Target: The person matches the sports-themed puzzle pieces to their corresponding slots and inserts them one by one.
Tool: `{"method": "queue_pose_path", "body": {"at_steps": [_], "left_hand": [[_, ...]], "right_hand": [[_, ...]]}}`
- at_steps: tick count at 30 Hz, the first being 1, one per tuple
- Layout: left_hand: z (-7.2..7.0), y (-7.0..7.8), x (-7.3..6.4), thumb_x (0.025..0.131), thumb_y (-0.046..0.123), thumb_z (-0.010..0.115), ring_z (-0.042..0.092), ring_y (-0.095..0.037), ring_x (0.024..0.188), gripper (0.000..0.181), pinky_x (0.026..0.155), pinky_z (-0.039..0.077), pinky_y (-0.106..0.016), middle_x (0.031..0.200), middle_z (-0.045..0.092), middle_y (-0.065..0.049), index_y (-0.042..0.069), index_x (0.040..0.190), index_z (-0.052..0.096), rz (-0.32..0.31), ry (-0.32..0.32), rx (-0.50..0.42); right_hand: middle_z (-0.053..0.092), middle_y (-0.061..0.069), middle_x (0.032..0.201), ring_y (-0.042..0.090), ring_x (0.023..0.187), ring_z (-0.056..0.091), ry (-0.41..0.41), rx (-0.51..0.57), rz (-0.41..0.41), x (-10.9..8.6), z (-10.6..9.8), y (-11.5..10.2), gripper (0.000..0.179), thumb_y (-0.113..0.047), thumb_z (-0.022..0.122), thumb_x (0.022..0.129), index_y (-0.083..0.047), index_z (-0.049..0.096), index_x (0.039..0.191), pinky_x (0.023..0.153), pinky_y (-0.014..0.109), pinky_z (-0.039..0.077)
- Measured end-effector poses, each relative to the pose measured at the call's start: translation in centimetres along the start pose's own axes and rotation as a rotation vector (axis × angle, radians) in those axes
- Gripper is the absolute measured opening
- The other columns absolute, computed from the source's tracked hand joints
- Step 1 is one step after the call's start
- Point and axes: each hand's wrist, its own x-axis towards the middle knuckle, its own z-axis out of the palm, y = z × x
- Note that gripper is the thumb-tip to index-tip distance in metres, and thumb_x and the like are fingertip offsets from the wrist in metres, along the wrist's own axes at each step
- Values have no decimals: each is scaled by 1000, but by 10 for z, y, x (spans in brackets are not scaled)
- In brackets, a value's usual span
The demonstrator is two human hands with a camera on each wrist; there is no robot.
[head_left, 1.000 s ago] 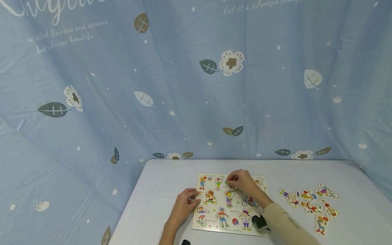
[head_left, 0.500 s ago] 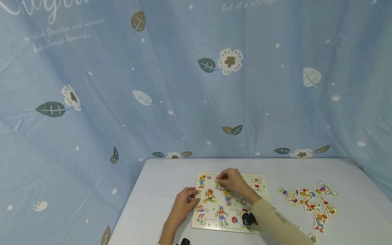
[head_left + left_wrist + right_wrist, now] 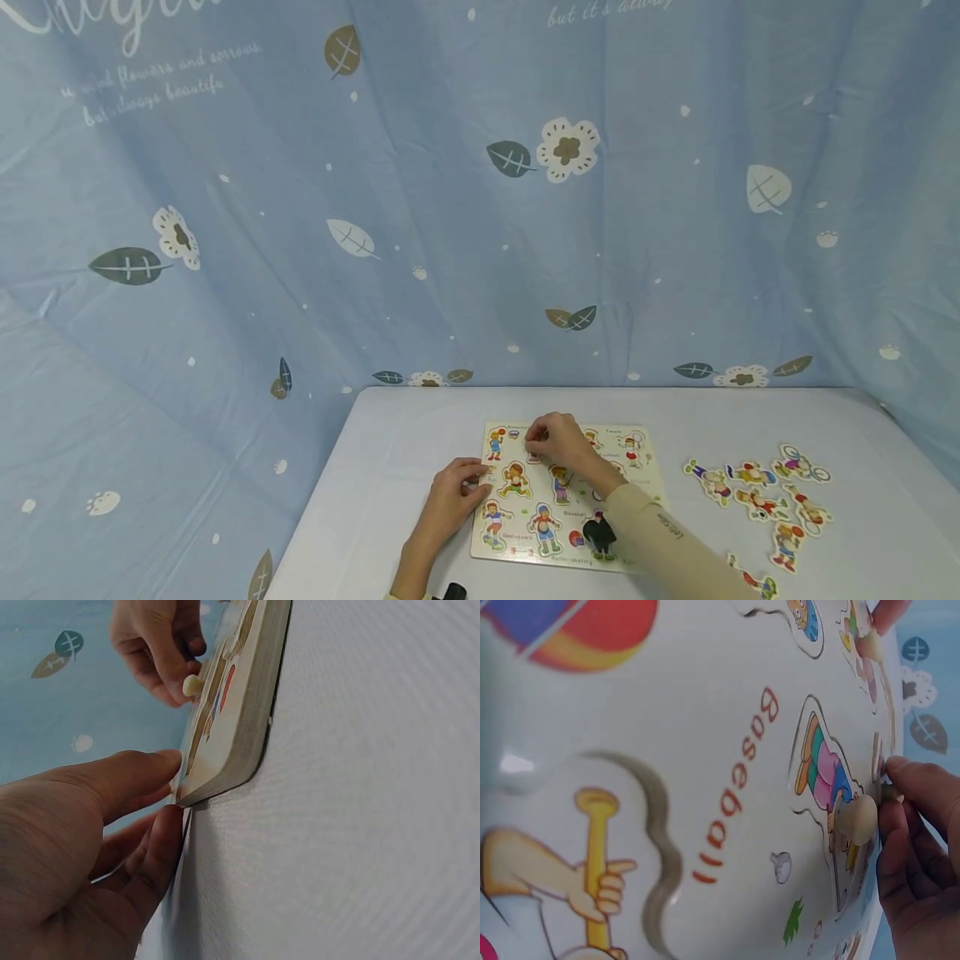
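On the white table, a wooden knob puzzle board (image 3: 480,552) printed with sports figures lies flat. My left hand (image 3: 452,498) holds its left edge, thumb and fingertip close to the rim in the left wrist view. Over the board's top row, my right hand (image 3: 561,443) pinches the small knob of a puzzle piece (image 3: 877,756), which shows nearly edge-on in the right wrist view. Its picture is mostly hidden. Closest below that hand sits a golfer piece (image 3: 829,776) with a pale knob (image 3: 857,820). A runner piece (image 3: 514,481) lies to the left.
Several loose figure pieces, among them a cyclist piece (image 3: 801,464) and a basketball piece (image 3: 786,546), lie right of the board on the table (image 3: 420,425). One more piece (image 3: 753,577) is beside the right sleeve (image 3: 667,542). A blue printed curtain (image 3: 450,317) hangs behind.
My right hand has moved left along the board's top row, from the third figure to the second. The left hand has stayed at the board's edge.
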Motion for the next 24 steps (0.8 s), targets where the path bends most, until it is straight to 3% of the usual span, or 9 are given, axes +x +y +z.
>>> {"method": "queue_pose_path", "body": {"at_steps": [11,17,24], "left_hand": [[0,0,1,87,15,74,66,-17,94,29,71,55,-17,123,65,-14,3,112,71,1,-10,-12],[0,1,1,87,17,73,66,-17,94,28,71,55,-17,123,65,-13,4,113,71,-8,-8,-4],[2,-2,0,87,16,73,67,-17,94,27,71,55,-16,121,65,-12,4,112,71,22,8,2]], "right_hand": [[69,-2,74,4,62,56,22,-24,-4,-2,0,-6,4,-9,75,85,-10,73,81,56,18,47],[67,-2,74,7,63,55,31,-23,65,-2,0,-9,4,-10,75,85,-10,73,82,56,19,46],[67,-2,77,6,65,55,9,-24,126,-5,-1,-11,4,-10,76,84,-9,74,87,57,19,46]]}}
